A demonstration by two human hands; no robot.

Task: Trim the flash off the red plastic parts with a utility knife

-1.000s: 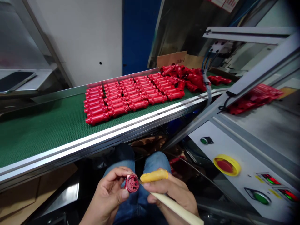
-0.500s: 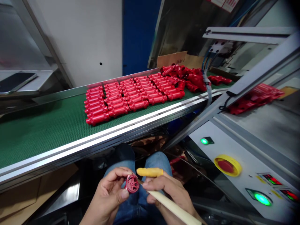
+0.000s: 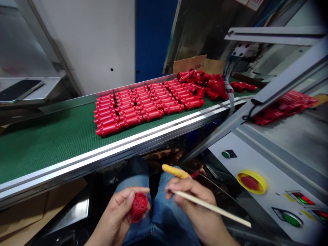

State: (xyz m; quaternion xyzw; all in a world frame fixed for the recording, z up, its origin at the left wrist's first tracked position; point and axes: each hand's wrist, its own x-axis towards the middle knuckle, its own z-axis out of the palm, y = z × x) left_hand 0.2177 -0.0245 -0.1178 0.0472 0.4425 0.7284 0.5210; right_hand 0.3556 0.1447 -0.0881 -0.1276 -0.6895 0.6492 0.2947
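My left hand [image 3: 120, 212] is closed around a red cylindrical part [image 3: 137, 208], fingers and thumb at its sides. The part's round, recessed end with small openings faces up toward me. In my right hand [image 3: 194, 201] I grip a slim, pale stick-like tool [image 3: 217, 206], whose long end slants down to the right across my palm. Its working tip is mostly hidden by my fingers. A yellow finger cover [image 3: 174, 171] sits on my right index finger, which points up and left. The two hands are apart, over my lap.
A green conveyor belt [image 3: 58, 136] crosses ahead, carrying rows of red cylindrical parts [image 3: 143, 102] and a loose heap [image 3: 205, 83]. At right stand a slanted metal frame [image 3: 276, 75] and a control panel with a red-and-yellow button [image 3: 251, 182]. A phone [image 3: 20, 90] lies on the left ledge.
My right hand has drawn away up and right from the part, with the stick-like tool. The part has tilted and shows more of its side. The green panel lights have gone dark.
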